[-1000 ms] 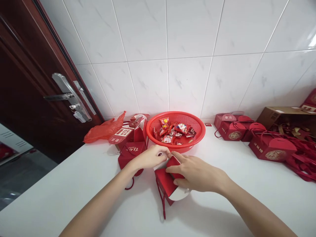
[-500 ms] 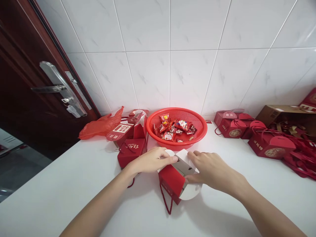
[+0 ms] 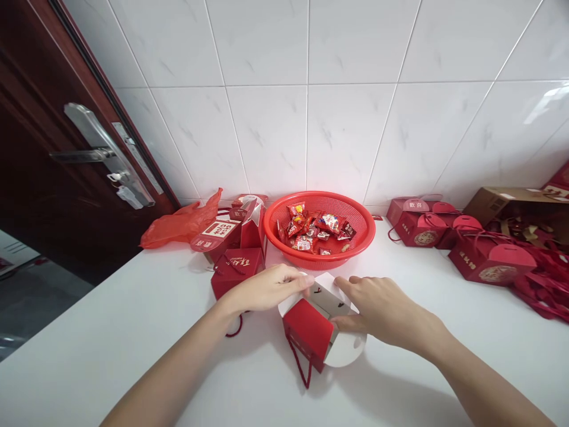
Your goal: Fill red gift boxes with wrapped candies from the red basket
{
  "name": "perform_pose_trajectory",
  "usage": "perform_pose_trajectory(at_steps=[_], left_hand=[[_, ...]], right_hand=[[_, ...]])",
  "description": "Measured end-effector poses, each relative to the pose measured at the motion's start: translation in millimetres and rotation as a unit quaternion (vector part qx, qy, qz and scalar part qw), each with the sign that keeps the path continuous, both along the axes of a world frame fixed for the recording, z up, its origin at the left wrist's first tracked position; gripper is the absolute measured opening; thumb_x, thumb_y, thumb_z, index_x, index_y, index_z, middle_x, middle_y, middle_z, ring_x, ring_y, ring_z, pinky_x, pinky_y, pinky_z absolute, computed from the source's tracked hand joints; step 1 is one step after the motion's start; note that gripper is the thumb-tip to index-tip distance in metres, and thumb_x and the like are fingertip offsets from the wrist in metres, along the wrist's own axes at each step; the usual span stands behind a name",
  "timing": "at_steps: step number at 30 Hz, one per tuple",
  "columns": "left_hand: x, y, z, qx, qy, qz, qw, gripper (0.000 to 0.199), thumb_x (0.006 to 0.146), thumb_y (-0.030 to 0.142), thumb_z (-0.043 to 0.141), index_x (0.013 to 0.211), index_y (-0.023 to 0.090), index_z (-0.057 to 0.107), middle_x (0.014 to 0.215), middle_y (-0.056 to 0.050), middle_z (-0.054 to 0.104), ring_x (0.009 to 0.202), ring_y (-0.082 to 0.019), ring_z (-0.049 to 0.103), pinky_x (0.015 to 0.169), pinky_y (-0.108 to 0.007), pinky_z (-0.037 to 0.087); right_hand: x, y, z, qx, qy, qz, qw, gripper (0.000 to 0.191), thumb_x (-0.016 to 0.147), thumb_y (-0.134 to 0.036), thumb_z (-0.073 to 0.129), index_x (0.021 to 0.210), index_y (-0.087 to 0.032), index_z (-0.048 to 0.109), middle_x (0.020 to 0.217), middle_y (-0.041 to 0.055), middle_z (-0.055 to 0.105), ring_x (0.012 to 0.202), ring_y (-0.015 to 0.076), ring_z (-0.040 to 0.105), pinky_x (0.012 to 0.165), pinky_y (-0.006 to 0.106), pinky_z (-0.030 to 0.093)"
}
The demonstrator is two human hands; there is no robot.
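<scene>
A red gift box (image 3: 306, 329) with white inner flaps stands unfolded at the top on the white table (image 3: 155, 332), a dark red cord hanging down its near side. My left hand (image 3: 271, 287) pinches the box's back left flap between thumb and fingers. On the right, my right hand (image 3: 382, 308) grips the box's right wall, thumb inside and fingers behind. Dark cord ends show on the white inner wall. Just behind the box sits a red plastic basket (image 3: 320, 258) with several wrapped candies (image 3: 329, 223) in it.
Left of the basket are several red boxes (image 3: 237, 267) and a red plastic bag (image 3: 182, 225). More red boxes (image 3: 489, 261), a cardboard box (image 3: 502, 198) and red cords (image 3: 544, 290) lie at the right. A tiled wall (image 3: 347, 136) rises behind; a door (image 3: 40, 118) is at far left.
The box's flaps are spread slightly wider, and its right round flap sits a little lower. My left hand has shifted slightly left with its flap. My right hand stays on the box.
</scene>
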State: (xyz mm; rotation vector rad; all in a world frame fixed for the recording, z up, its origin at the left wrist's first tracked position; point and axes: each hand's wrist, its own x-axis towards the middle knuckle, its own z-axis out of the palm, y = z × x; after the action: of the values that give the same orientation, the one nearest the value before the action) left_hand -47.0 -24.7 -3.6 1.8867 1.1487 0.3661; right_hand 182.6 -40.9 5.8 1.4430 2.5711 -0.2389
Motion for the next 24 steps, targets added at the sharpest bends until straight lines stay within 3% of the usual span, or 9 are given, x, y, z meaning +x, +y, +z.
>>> perform_pose_trajectory(at_steps=[3,4,6,7,8,10,14,19,24], left_hand=[[3.3,0.1,-4.0,-0.008,0.050,0.021,0.999,0.060,0.091,0.065,0.050,0.054,0.018,0.041,0.058,0.002,0.040,0.054,-0.011,0.038,0.052,-0.027,0.029],[1.6,0.3,-2.6,-0.014,0.063,0.015,0.998,0.059,0.088,0.063,0.055,0.053,0.018,0.042,0.058,0.002,0.041,0.054,-0.011,0.039,0.052,-0.027,0.028],[-4.6,0.5,3.9,-0.033,0.077,-0.030,0.996,0.040,0.078,0.056,0.070,0.068,0.018,0.062,0.071,0.001,0.057,0.065,-0.014,0.053,0.057,-0.024,0.037],[-8.4,0.3,8.2,-0.045,0.077,-0.062,0.994,0.036,0.071,0.053,0.077,0.087,0.021,0.070,0.086,0.001,0.065,0.078,-0.017,0.060,0.064,-0.023,0.043],[-12.2,0.0,12.4,-0.056,0.074,-0.094,0.991,0.053,0.065,0.050,0.082,0.110,0.025,0.071,0.103,0.000,0.069,0.093,-0.022,0.063,0.074,-0.024,0.047],[-19.3,-0.5,18.0,-0.062,0.065,-0.137,0.986,0.097,0.055,0.049,0.087,0.144,0.030,0.053,0.133,-0.002,0.063,0.119,-0.029,0.058,0.093,-0.029,0.048],[-29.3,1.0,13.0,-0.038,0.086,-0.115,0.989,0.125,0.053,0.050,0.088,0.160,0.030,0.026,0.155,-0.005,0.048,0.137,-0.033,0.047,0.107,-0.034,0.043],[-31.0,4.0,-0.2,-0.040,0.126,-0.059,0.990,0.121,0.062,0.046,0.083,0.162,0.032,0.017,0.139,-0.005,0.063,0.121,-0.029,0.060,0.098,-0.032,0.046],[-23.2,4.6,2.0,0.015,0.146,-0.013,0.989,0.094,0.070,0.041,0.076,0.155,0.030,0.037,0.115,-0.003,0.073,0.102,-0.028,0.067,0.087,-0.031,0.048]], right_hand=[[-0.6,-0.6,1.5,-0.007,-0.005,-0.005,1.000,0.040,0.092,-0.057,0.062,0.104,-0.019,0.061,0.083,0.0066,0.070,0.074,0.0250,0.068,0.052,0.030,0.023],[-0.8,-0.8,2.0,-0.010,-0.007,-0.006,1.000,0.041,0.092,-0.058,0.061,0.104,-0.018,0.061,0.085,0.0070,0.071,0.074,0.0253,0.068,0.053,0.031,0.023],[-0.8,-0.8,2.8,-0.017,-0.008,-0.008,1.000,0.042,0.093,-0.058,0.059,0.105,-0.018,0.062,0.087,0.0077,0.072,0.075,0.0256,0.068,0.053,0.031,0.023],[-0.8,-0.7,2.9,-0.021,-0.007,-0.008,1.000,0.042,0.093,-0.058,0.059,0.106,-0.018,0.062,0.087,0.0079,0.072,0.076,0.0259,0.069,0.053,0.031,0.024],[-0.6,-0.5,2.9,-0.024,-0.004,-0.008,1.000,0.042,0.093,-0.058,0.059,0.106,-0.018,0.063,0.087,0.0079,0.072,0.076,0.0261,0.069,0.053,0.031,0.024],[-0.2,0.2,2.3,-0.026,0.005,-0.007,1.000,0.041,0.093,-0.058,0.059,0.104,-0.018,0.063,0.085,0.0079,0.072,0.077,0.0267,0.069,0.054,0.031,0.024],[0.7,3.1,0.2,-0.025,0.021,-0.017,0.999,0.043,0.093,-0.059,0.057,0.102,-0.018,0.063,0.084,0.0089,0.072,0.077,0.0282,0.070,0.053,0.031,0.024],[2.7,8.8,0.8,-0.006,0.014,-0.037,0.999,0.043,0.096,-0.057,0.054,0.108,-0.017,0.063,0.084,0.0085,0.072,0.076,0.0268,0.069,0.054,0.031,0.026],[8.8,13.1,6.3,0.008,0.021,-0.061,0.998,0.039,0.096,-0.055,0.056,0.106,-0.018,0.063,0.085,0.0072,0.071,0.077,0.0267,0.068,0.056,0.031,0.028]])
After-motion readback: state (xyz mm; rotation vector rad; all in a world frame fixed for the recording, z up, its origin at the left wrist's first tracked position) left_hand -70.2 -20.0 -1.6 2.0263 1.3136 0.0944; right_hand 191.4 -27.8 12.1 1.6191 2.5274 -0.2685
